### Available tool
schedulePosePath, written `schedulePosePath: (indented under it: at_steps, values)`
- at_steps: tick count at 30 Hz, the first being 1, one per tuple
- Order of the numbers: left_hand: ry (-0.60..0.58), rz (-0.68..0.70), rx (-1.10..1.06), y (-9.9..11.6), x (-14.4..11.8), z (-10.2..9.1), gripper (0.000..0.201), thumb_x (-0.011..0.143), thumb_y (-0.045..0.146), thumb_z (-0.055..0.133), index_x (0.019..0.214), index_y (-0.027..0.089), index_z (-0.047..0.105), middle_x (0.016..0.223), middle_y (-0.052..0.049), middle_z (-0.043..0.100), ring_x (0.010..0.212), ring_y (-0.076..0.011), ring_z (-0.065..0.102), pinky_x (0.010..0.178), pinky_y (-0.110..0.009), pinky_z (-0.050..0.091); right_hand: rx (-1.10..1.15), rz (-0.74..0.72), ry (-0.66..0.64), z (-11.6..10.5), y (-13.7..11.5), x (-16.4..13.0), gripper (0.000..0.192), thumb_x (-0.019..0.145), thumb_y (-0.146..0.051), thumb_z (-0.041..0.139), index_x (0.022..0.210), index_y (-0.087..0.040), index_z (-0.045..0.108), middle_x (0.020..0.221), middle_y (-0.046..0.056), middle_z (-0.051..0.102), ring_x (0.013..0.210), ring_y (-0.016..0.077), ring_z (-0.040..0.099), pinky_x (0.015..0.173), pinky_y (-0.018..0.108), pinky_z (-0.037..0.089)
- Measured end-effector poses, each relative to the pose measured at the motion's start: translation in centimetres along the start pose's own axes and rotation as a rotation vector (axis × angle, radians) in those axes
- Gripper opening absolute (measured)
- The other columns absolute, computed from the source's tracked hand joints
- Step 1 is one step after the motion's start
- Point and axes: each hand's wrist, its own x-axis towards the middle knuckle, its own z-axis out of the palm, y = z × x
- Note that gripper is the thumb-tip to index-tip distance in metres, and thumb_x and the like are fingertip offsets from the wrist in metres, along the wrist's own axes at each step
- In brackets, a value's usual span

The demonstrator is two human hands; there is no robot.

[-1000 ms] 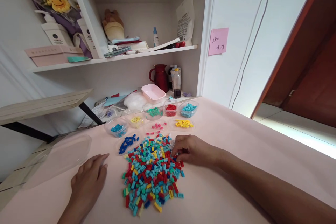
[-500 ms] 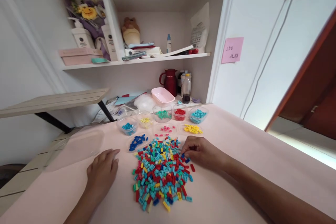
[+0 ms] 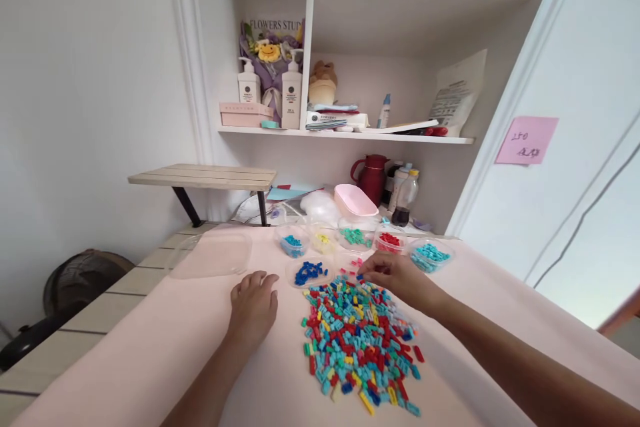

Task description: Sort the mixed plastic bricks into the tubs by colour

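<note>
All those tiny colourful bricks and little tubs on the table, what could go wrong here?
The right hand pinches a small brick above the mixed pile; it could slip and drop back in. Its forearm lies close beside the pile and might sweep bricks away. The clear tubs stand close together, so a brick could easily land in the wrong colour.

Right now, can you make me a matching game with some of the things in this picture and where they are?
Things:
1. dark red plastic jug
2. pink paper sticky note
3. left hand
4. heap of mixed coloured plastic bricks

Places:
A. stuck on the white wall at the right
B. flat on the pink tabletop, left of the heap
C. under the lowest shelf, behind the pink tub
D. on the tabletop, just below the right hand

Pairs: 1-C, 2-A, 3-B, 4-D
</note>
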Motion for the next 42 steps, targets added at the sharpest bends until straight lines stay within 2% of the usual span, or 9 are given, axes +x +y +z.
schedulePosePath:
  at_steps: [3, 6, 10, 13, 22, 26, 30, 36, 42]
  values:
    - [0.017, 0.009, -0.017, -0.2, -0.1, 0.1, 0.040, 0.088, 0.023, 0.038, 0.120, 0.029, 0.061, 0.132, -0.006, 0.056, 0.126, -0.0200, 0.042, 0.105, -0.040, 0.026, -0.092, -0.096, 0.023, 2.5, -1.2, 3.0, 0.013, 0.076, -0.023, 0.061, 0.078, -0.021, 0.073, 0.084, 0.005, 0.069, 0.076, 0.0185, 0.062, 0.071, 0.030, 0.048]
    - [0.033, 0.014, -0.022, -0.3, -0.1, 0.3, 0.039, 0.088, 0.023, 0.038, 0.119, 0.029, 0.062, 0.131, -0.005, 0.056, 0.125, -0.0199, 0.043, 0.105, -0.040, 0.026, -0.131, -0.111, 0.066, 4.7, -1.8, 5.1, 0.015, 0.075, -0.020, 0.060, 0.080, -0.020, 0.074, 0.084, 0.006, 0.070, 0.076, 0.0190, 0.062, 0.072, 0.030, 0.048]
    - [0.042, 0.017, -0.021, -0.4, -0.2, 0.4, 0.039, 0.088, 0.024, 0.039, 0.119, 0.028, 0.062, 0.130, -0.006, 0.057, 0.125, -0.0201, 0.044, 0.104, -0.040, 0.027, -0.122, -0.080, 0.115, 5.6, -1.7, 5.6, 0.024, 0.078, -0.023, 0.058, 0.095, -0.019, 0.074, 0.088, 0.007, 0.070, 0.073, 0.0190, 0.063, 0.072, 0.032, 0.048]
    - [0.045, 0.019, -0.017, -0.5, -0.2, 0.4, 0.039, 0.088, 0.023, 0.039, 0.119, 0.029, 0.062, 0.130, -0.006, 0.057, 0.125, -0.0199, 0.044, 0.104, -0.039, 0.026, -0.026, -0.011, 0.151, 4.5, -0.9, 4.3, 0.025, 0.081, -0.027, 0.053, 0.096, -0.019, 0.072, 0.085, 0.005, 0.070, 0.069, 0.0178, 0.063, 0.069, 0.031, 0.049]
    - [0.013, 0.014, 0.028, -0.2, 0.0, 0.0, 0.041, 0.089, 0.022, 0.037, 0.122, 0.028, 0.060, 0.133, -0.006, 0.056, 0.126, -0.0214, 0.044, 0.104, -0.043, 0.028, 0.200, 0.166, 0.165, -1.7, 2.0, -3.1, 0.025, 0.082, -0.037, 0.057, 0.093, -0.019, 0.071, 0.080, 0.003, 0.066, 0.068, 0.0164, 0.060, 0.065, 0.029, 0.049]
    - [-0.011, 0.006, 0.056, 0.0, 0.3, -0.3, 0.043, 0.091, 0.023, 0.032, 0.124, 0.027, 0.060, 0.135, -0.007, 0.054, 0.127, -0.0239, 0.043, 0.103, -0.047, 0.030, 0.263, 0.245, 0.185, -2.8, 3.8, -5.6, 0.027, 0.082, -0.042, 0.058, 0.091, -0.019, 0.071, 0.080, 0.003, 0.064, 0.065, 0.0144, 0.054, 0.062, 0.028, 0.046]
    - [-0.052, -0.027, 0.123, 0.2, 0.7, -0.4, 0.045, 0.093, 0.026, 0.029, 0.128, 0.030, 0.056, 0.139, -0.003, 0.051, 0.130, -0.0223, 0.041, 0.104, -0.045, 0.030, 0.310, 0.310, 0.153, -3.2, 5.7, -7.0, 0.028, 0.080, -0.044, 0.062, 0.084, -0.019, 0.071, 0.068, 0.001, 0.059, 0.062, 0.0133, 0.047, 0.057, 0.026, 0.040]
    - [-0.080, -0.043, 0.152, 0.0, 1.4, -0.3, 0.046, 0.094, 0.030, 0.026, 0.129, 0.032, 0.055, 0.141, -0.002, 0.049, 0.133, -0.0236, 0.038, 0.105, -0.048, 0.030, 0.341, 0.205, -0.084, -3.5, 5.8, -7.9, 0.024, 0.074, -0.041, 0.071, 0.078, -0.018, 0.072, 0.066, 0.000, 0.059, 0.061, 0.0123, 0.049, 0.056, 0.024, 0.039]
    - [-0.062, -0.028, 0.127, 0.1, 1.5, -0.4, 0.045, 0.093, 0.032, 0.027, 0.127, 0.031, 0.056, 0.140, -0.003, 0.050, 0.132, -0.0255, 0.038, 0.105, -0.049, 0.031, 0.187, 0.076, -0.137, -3.3, 4.4, -8.2, 0.014, 0.078, -0.029, 0.066, 0.085, -0.023, 0.077, 0.083, 0.003, 0.065, 0.073, 0.0150, 0.058, 0.061, 0.024, 0.045]
